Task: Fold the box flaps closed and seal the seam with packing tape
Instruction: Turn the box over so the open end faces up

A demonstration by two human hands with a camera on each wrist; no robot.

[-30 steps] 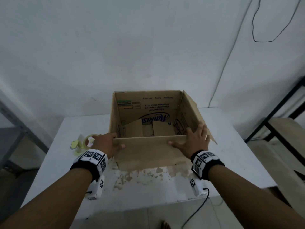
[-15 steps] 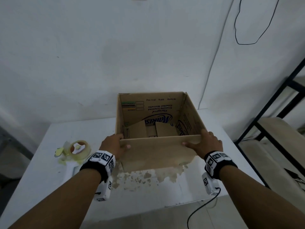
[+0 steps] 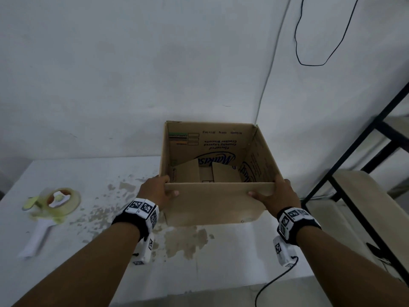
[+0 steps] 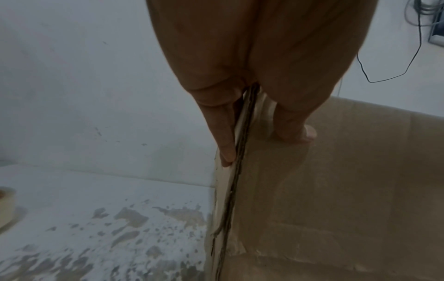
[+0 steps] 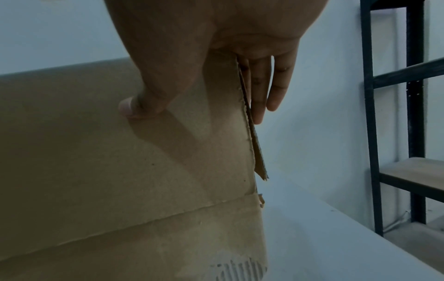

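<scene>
An open brown cardboard box point(image 3: 212, 204) with printing on its inner walls stands on the white table point(image 3: 221, 262), all its top flaps upright. My left hand point(image 3: 158, 189) grips the near left corner, thumb point(image 4: 295, 131) on the near flap and fingers point(image 4: 223, 133) on the left side flap. My right hand point(image 3: 276, 194) grips the near right corner the same way, thumb point(image 5: 134, 108) on the near flap, fingers point(image 5: 264, 89) behind the right flap. A tape dispenser point(image 3: 51, 209) with a clear roll lies on the table's left side.
The table's paint is chipped in patches point(image 3: 186, 240) in front of the box. A white wall is close behind. A black metal shelf frame point(image 3: 354, 173) with wooden boards stands at the right. A black cable point(image 3: 272, 282) hangs off the table's front edge.
The box now sits farther right on the table, away from the tape dispenser. The right side flap, which leaned outward, now stands upright. Both hands stay on the near corners.
</scene>
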